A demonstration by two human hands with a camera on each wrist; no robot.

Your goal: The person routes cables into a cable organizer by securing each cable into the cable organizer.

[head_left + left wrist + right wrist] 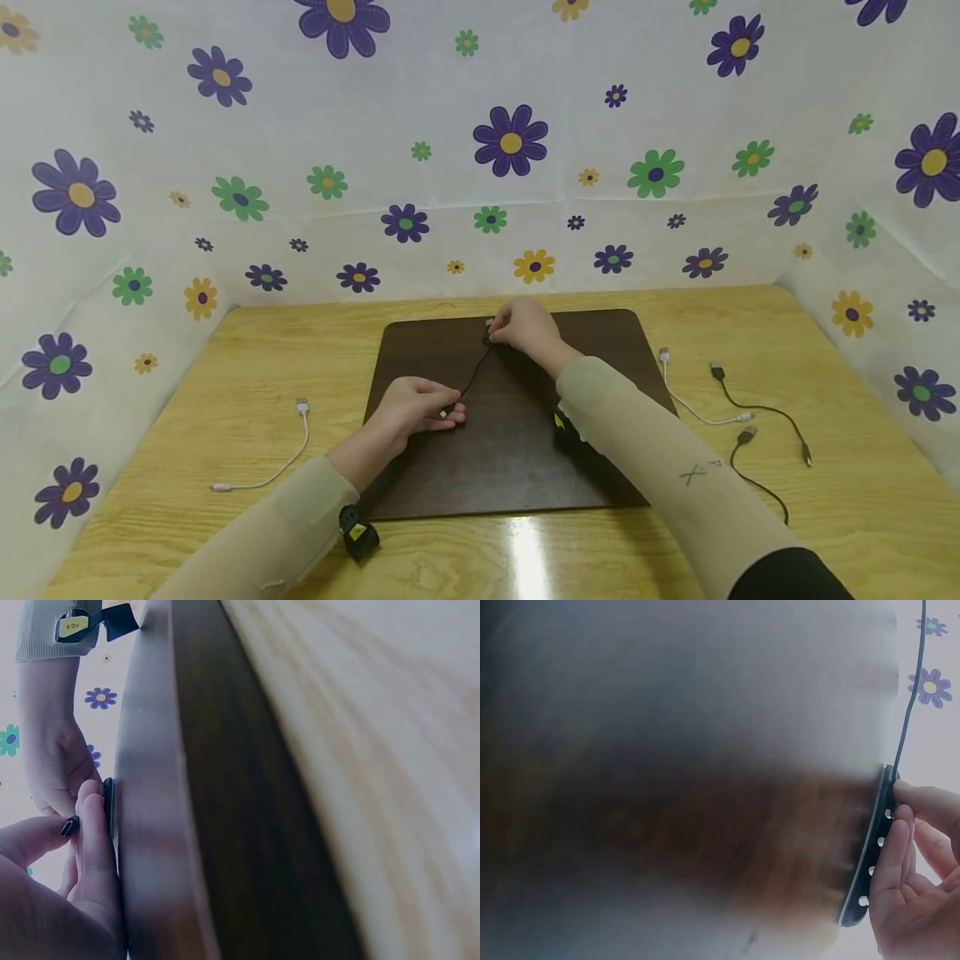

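Observation:
Between my hands runs a thin black cable (pixel 474 377), over a dark brown board (pixel 495 467). My left hand (pixel 412 407) pinches the lower end of the cable, and a small connector tip (pixel 444 413) shows between thumb and fingers. Farther back on the board, my right hand (pixel 527 327) pinches the cable's other end. Against its fingers, in the right wrist view, stands a black strip (pixel 867 859) with several pale round dots along it. The right thumb touches the cable right at the strip's end. From the head view, that hand covers most of the strip.
A white USB cable (pixel 306 437) lies on the wooden table (pixel 187 400) left of the board. To the right lie another white cable (pixel 686 404) and two black cables (pixel 765 408). A flowered cloth (pixel 420 92) hangs behind and at both sides.

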